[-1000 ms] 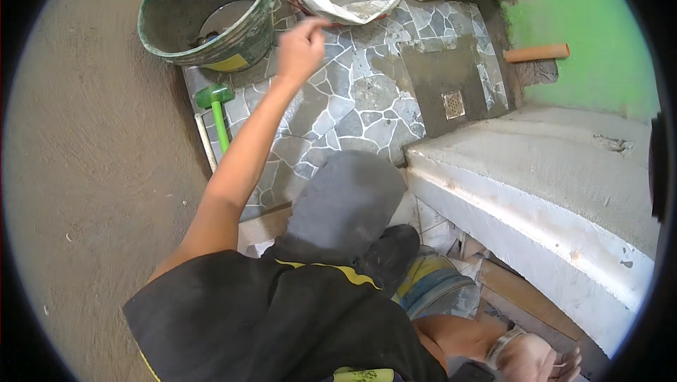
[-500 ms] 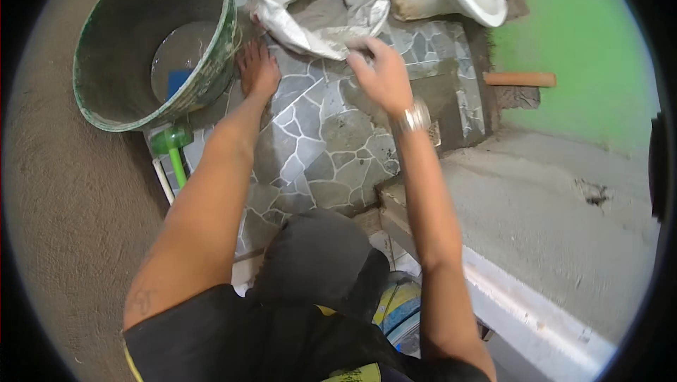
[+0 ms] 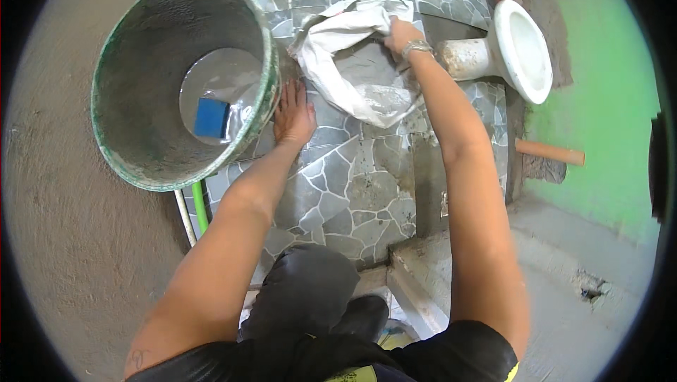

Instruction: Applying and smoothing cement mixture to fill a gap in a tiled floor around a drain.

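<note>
My left hand (image 3: 295, 115) lies flat on the stone-patterned tile floor (image 3: 321, 202), fingers stretched forward beside the large green bucket (image 3: 99, 111). Inside that bucket a blue sponge (image 3: 211, 118) sits in shallow murky water. Ahead of me stands a white woven sack (image 3: 331, 75), its rim rolled down around grey powder (image 3: 370, 65). At the sack's far right rim, my right hand (image 3: 402, 35) is closed on the fabric; its fingertips are partly hidden.
A white toilet bowl (image 3: 525, 54) lies tipped on its side right of the sack. An orange pipe (image 3: 550, 151) juts from the green wall (image 3: 599, 114). Beside the bucket are a green handle (image 3: 200, 207) and a white pipe (image 3: 185, 216). A cement ledge (image 3: 550, 255) borders the right.
My right hand has gone from the sack's near rim to its far right rim and closed there. My left hand stays on the floor. The whole view has shifted.
</note>
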Demonstrator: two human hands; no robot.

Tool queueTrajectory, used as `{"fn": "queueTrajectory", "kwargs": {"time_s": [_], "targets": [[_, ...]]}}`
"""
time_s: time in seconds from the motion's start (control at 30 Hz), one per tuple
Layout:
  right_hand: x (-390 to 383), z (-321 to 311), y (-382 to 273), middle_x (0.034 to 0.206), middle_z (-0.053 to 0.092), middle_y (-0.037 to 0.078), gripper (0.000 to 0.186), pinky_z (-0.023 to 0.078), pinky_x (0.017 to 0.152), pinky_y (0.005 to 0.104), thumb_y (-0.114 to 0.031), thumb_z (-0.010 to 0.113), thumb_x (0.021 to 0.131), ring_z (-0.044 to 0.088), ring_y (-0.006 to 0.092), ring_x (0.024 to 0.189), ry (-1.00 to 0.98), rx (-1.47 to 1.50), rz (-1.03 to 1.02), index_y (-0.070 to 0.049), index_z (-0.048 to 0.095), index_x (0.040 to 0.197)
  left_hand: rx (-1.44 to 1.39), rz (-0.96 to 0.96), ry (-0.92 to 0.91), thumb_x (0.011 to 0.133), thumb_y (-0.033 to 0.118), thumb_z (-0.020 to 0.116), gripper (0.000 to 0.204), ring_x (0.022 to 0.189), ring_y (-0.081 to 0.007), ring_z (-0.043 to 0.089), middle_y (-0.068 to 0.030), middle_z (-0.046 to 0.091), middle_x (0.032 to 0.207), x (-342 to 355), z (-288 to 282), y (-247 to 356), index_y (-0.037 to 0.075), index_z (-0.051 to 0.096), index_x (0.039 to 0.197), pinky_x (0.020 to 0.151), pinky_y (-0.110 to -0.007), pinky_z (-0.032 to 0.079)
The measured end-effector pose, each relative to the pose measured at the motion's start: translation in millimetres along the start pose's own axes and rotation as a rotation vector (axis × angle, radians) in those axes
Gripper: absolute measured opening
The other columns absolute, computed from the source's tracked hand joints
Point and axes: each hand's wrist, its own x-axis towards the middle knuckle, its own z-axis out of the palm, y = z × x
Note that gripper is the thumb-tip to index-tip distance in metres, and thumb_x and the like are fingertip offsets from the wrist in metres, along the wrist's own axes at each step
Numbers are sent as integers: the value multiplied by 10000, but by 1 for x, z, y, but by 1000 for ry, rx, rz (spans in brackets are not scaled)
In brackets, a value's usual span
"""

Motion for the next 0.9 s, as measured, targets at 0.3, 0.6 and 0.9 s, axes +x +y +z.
{"fn": "queueTrajectory", "kwargs": {"time_s": [0.3, 0.6, 0.9], "targets": [[-7, -86, 33, 947, 665, 282, 302, 520, 835, 480, -211, 601, 739, 649, 430, 925, 253, 65, -167, 4, 682, 936, 36, -13, -16, 931, 270, 457, 588, 1462, -331, 144, -158, 223, 1561, 0, -3, 4, 37, 331, 1456, 1174, -527, 77], [-89, -82, 17, 1036, 668, 222, 357, 517, 858, 466, -155, 604, 768, 640, 363, 1011, 356, 89, -188, -102, 625, 1121, 53, 7, 51, 930, 283, 430, 591, 1456, -338, 163, -162, 241, 1555, -2, 4, 4, 46, 329, 1461, 1172, -519, 111], [-106, 4, -32, 977, 663, 217, 280, 492, 821, 517, -265, 503, 860, 646, 368, 926, 488, 146, -148, -47, 668, 921, 78, 25, 48, 934, 279, 424, 562, 1443, -347, 186, -160, 276, 1535, -2, 4, 5, 51, 358, 1443, 1171, -526, 109]]}}
